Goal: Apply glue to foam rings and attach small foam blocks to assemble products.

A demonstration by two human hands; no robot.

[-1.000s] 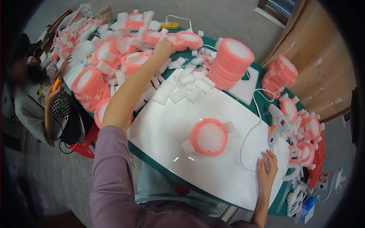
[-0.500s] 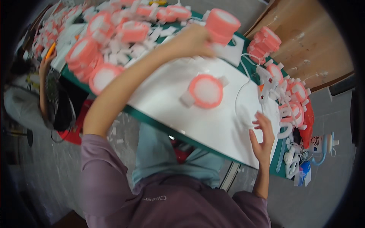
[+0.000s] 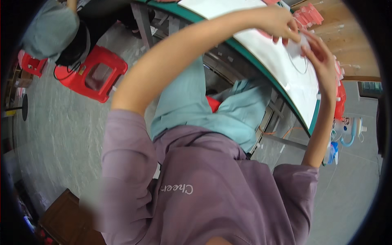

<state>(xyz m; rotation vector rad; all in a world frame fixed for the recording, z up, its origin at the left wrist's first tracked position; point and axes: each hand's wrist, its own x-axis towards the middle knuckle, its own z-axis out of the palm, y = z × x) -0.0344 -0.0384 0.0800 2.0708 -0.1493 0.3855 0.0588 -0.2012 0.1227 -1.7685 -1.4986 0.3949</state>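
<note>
My left hand [image 3: 281,26] reaches across to the upper right, its fingers bent inward around the edge of a small thin white piece [image 3: 295,48]. From the other side my right hand [image 3: 321,55] meets it, thumb and fingers curled at the same piece. Motion blur and the fingers leave the exact kind of this piece unclear. Both hands are over the white work surface [image 3: 281,69] of the table. Part of a pink round foam-like piece [image 3: 264,34] shows just below my left hand.
The green table edge [image 3: 255,53] curves in front of my legs. Stacked pink pieces [image 3: 308,15] stand beyond my hands, by a brown panel [image 3: 351,36]. A red stool [image 3: 114,67] and a co-worker in grey [image 3: 53,28] are at left. A cup with a blue handle [image 3: 349,130] is at right.
The view has tipped downward, so most of the table is out of sight. My right hand has come up from the table to meet my left hand at the white piece.
</note>
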